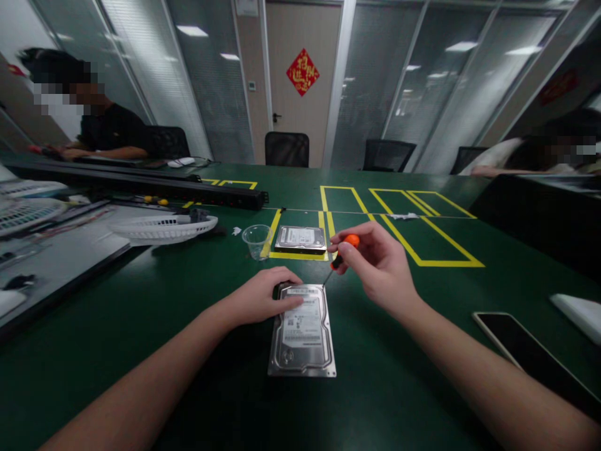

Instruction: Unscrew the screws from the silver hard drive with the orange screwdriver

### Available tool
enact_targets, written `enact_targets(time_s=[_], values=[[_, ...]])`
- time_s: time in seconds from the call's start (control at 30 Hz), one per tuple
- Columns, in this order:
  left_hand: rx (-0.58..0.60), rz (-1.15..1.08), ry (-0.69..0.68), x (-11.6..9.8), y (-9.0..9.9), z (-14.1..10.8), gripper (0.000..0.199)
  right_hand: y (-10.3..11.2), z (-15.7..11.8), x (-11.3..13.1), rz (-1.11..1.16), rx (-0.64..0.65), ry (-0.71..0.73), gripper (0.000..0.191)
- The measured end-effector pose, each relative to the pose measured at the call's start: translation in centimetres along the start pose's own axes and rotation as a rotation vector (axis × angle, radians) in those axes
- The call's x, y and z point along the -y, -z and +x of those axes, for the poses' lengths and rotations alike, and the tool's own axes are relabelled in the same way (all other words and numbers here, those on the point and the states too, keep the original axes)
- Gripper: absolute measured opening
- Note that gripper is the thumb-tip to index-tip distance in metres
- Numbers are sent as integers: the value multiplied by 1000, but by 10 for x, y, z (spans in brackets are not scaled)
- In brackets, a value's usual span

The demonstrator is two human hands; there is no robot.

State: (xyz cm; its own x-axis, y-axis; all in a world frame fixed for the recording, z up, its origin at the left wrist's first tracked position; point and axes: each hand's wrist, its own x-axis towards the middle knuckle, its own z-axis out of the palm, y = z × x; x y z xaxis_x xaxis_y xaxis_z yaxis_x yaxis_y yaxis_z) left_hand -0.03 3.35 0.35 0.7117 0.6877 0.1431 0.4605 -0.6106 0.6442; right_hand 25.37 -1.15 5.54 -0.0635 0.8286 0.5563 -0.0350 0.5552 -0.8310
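Observation:
A silver hard drive point(307, 338) with a white label lies on the green table, close in front of me. My left hand point(270, 294) grips its far left part, with the thumb across the label and the fingers over the far edge. In my right hand point(375, 263) is a screwdriver point(350, 241) with an orange and black handle. It slants down to the left, and its tip is at the far right corner of the drive. Behind, a second hard drive point(300, 238) lies flat inside a yellow tape outline. Left of that stands a clear plastic cup point(257, 241).
White slatted covers point(159, 228) and a long black bar point(188, 186) lie at the left. A phone point(530, 351) rests at the right. Yellow tape rectangles mark the far table point(436, 291). One person sits at the far left, another at the far right.

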Motion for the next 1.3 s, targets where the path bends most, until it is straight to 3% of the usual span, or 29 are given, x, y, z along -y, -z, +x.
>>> enact_targets(time_s=[0.43,0.87,1.3], values=[[-3,-8,-1,1,0,0,30,4,-3,-4,56,66,-13,21],[-1,-9,18,1,0,1,30,-1,-2,4,-28,8,-15,20],[2,-10,-2,0,1,-1,31,4,-2,1,22,83,-37,21]])
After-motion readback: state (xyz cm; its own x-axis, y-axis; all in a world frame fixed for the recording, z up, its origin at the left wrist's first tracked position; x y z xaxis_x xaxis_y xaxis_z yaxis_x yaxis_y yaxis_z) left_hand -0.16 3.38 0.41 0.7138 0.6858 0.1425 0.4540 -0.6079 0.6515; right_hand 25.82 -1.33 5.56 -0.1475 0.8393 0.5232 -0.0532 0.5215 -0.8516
